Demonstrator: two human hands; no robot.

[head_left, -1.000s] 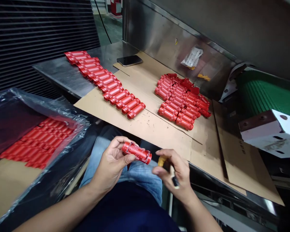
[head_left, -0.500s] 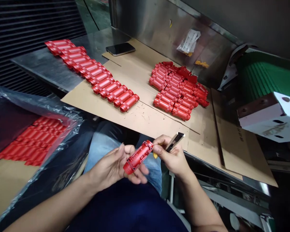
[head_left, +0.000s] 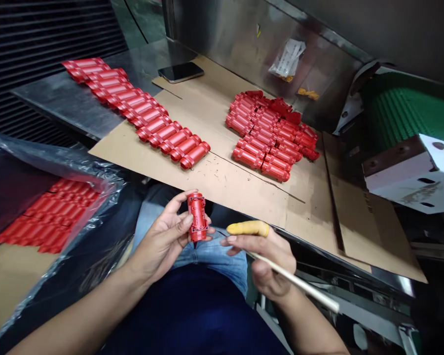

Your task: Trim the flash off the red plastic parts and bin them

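Note:
My left hand is closed around a red ribbed plastic housing, held nearly upright over my lap. The housing's open side, with dark-edged cutouts, faces me. Just to the right, my right hand grips a utility knife. Seen edge-on and a little blurred, the knife looks like a thin pale bar sticking out behind the hand toward the lower right. Its front end is mostly hidden by the fingers. A yellow finger cot covers my right index finger. The hands are apart, and the knife is not visibly touching the housing.
On the cardboard-covered table lie a slanting row of red housings and a stacked pile of red housings. A phone rests at the back. At left, a plastic-lined box contains more housings. A white metal bracket juts in at right.
My left hand has turned the housing more upright and moved it left and up. My right hand has drawn away from it and rotated, so the knife now points back toward the lower right.

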